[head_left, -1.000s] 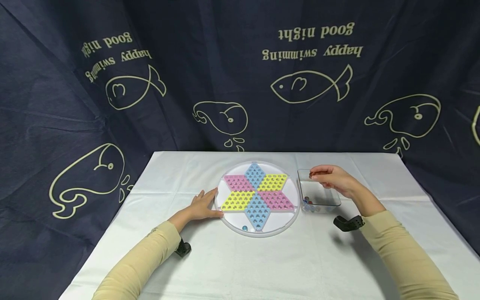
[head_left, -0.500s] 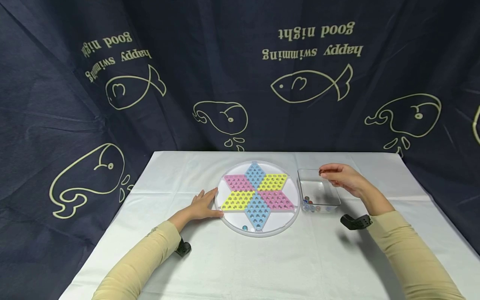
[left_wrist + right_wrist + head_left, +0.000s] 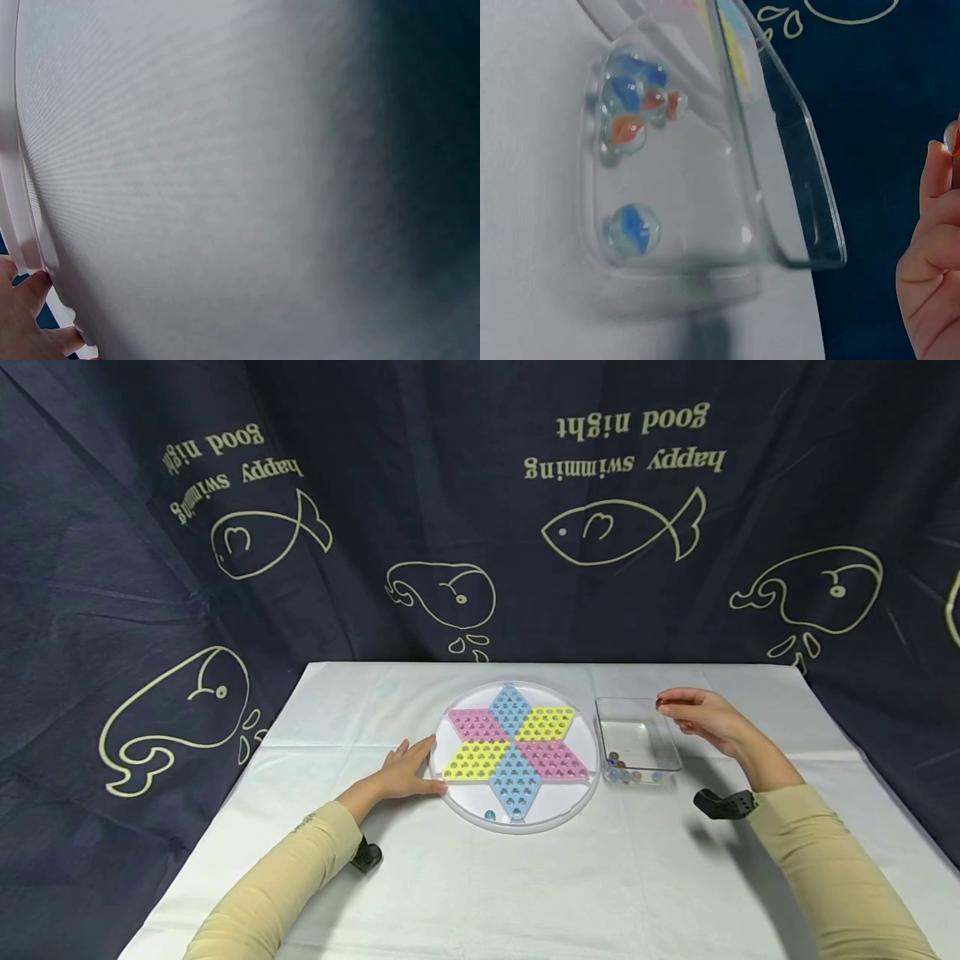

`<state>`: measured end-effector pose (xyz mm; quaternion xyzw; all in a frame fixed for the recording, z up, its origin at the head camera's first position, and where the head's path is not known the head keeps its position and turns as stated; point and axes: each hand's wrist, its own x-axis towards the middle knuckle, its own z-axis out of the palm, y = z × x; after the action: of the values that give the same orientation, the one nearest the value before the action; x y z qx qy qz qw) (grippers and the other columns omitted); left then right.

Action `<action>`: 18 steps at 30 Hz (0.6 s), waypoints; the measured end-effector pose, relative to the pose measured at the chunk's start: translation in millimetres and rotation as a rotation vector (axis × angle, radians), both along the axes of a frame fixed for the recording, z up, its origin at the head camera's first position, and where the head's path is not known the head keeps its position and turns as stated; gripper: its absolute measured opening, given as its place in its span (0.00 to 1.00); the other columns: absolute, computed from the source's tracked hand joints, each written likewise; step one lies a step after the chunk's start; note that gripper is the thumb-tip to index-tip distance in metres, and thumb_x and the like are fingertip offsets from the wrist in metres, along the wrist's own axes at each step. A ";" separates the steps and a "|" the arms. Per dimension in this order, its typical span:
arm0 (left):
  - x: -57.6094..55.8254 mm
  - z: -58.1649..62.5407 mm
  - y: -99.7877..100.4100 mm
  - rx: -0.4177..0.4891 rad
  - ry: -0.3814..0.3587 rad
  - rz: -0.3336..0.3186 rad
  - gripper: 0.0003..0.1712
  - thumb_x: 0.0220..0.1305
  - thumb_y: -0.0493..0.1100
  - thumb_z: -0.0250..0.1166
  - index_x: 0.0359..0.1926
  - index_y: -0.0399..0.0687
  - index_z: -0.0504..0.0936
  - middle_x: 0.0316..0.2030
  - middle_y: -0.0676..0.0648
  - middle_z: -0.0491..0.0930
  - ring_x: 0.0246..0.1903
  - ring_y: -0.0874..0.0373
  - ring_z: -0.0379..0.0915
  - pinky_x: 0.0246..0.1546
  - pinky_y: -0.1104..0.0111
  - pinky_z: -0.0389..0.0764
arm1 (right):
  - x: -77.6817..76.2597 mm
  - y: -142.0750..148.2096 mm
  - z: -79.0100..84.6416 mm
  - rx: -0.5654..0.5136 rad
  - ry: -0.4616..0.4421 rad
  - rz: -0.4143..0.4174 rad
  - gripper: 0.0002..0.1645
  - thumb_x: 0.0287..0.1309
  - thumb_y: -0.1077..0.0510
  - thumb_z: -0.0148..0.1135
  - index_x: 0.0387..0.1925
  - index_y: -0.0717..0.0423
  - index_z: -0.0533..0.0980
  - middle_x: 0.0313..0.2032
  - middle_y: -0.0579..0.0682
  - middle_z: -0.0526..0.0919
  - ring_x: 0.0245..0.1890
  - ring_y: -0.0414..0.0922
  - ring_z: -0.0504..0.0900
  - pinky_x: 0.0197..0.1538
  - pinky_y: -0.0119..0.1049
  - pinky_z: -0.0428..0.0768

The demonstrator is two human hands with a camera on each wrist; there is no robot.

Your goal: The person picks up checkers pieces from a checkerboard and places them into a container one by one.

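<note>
At the right end of the clear plastic box (image 3: 638,699), my right hand (image 3: 703,717) pinches a glass marble (image 3: 952,139) with red-orange in it, raised over the rim. Several clear marbles with blue or orange swirls, such as a blue one (image 3: 635,229), lie in the box along its near side. My left hand (image 3: 406,772) is spread against the left rim of the round Chinese checkers board (image 3: 564,812), thumb and fingertips at its edge. A star of pink, yellow and blue sections fills the board. One teal marble (image 3: 490,816) rests on the board's white front margin.
A white cloth (image 3: 487,893) covers the table. Behind it hangs a dark blue curtain (image 3: 450,485) with fish and whale drawings. The box stands close beside the board's right edge. A black wrist device (image 3: 724,804) hangs below my right sleeve.
My right hand has moved rightward across the box with the red-orange marble, uncovering more of the box and the marbles inside. The left hand and the board have stayed in place.
</note>
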<state>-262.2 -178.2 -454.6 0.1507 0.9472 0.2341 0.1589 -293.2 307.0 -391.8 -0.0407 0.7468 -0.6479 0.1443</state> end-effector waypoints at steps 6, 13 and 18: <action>0.1 0.1 -0.4 -0.004 -0.002 -0.001 0.59 0.50 0.64 0.64 0.71 0.42 0.44 0.70 0.40 0.46 0.67 0.32 0.31 0.65 0.41 0.34 | 0.9 5.3 -4.8 -0.008 -0.002 -0.011 0.07 0.56 0.59 0.62 0.31 0.41 0.78 0.28 0.38 0.78 0.22 0.33 0.67 0.25 0.25 0.69; 0.2 -0.2 0.3 -0.008 -0.006 -0.003 0.58 0.50 0.64 0.64 0.71 0.43 0.43 0.70 0.40 0.46 0.67 0.32 0.30 0.65 0.41 0.33 | 1.0 10.8 -8.8 0.021 -0.028 -0.016 0.08 0.57 0.59 0.60 0.31 0.39 0.78 0.29 0.35 0.78 0.23 0.33 0.69 0.27 0.26 0.71; 0.2 0.7 -0.2 0.005 0.001 -0.002 0.59 0.50 0.64 0.65 0.71 0.42 0.44 0.70 0.39 0.47 0.67 0.31 0.31 0.64 0.40 0.34 | 0.9 11.9 -11.5 0.028 -0.034 -0.012 0.10 0.59 0.60 0.58 0.31 0.38 0.78 0.27 0.32 0.78 0.23 0.33 0.69 0.27 0.25 0.71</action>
<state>-262.0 -178.3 -453.9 0.1524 0.9465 0.2362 0.1583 -292.3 318.8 -403.3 -0.0228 0.7535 -0.6388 0.1537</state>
